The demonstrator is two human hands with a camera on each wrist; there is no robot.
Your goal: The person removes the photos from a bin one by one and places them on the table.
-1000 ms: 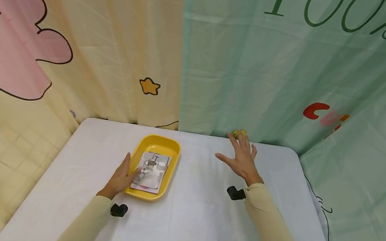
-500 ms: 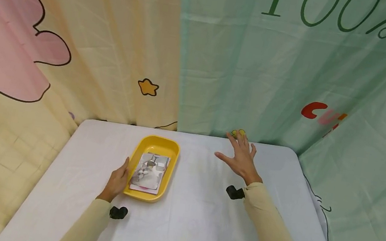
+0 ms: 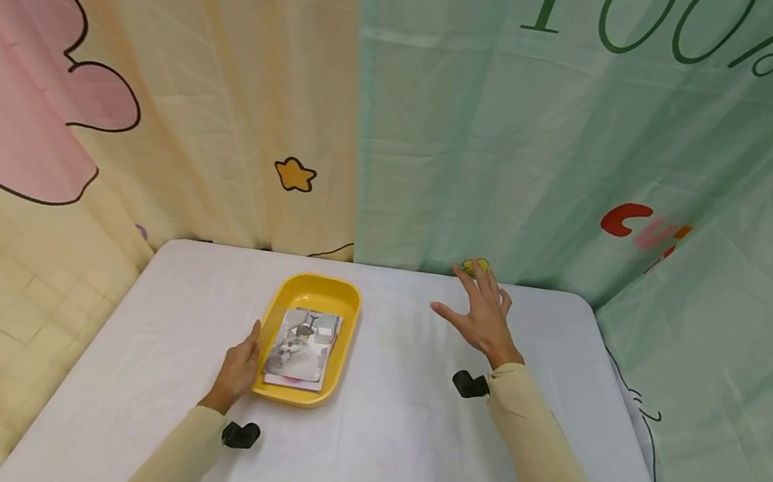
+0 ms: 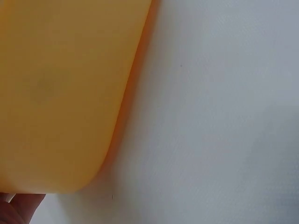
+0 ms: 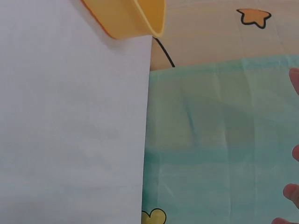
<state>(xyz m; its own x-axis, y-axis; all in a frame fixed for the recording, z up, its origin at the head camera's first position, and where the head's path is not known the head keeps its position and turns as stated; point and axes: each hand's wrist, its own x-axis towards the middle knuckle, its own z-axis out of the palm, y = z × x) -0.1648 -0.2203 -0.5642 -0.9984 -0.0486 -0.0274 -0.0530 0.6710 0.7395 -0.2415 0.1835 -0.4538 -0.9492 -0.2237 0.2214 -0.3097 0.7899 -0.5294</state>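
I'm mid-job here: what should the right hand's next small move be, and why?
I'd probably bring the right hand toward the right side of the yellow tray. It is spread, holding nothing, while the left hand is at the tray's left side; a second hand would likely steady it.

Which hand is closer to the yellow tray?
Left. The left hand is right at the left edge of the yellow tray; the right hand is apart from it, off to the right.
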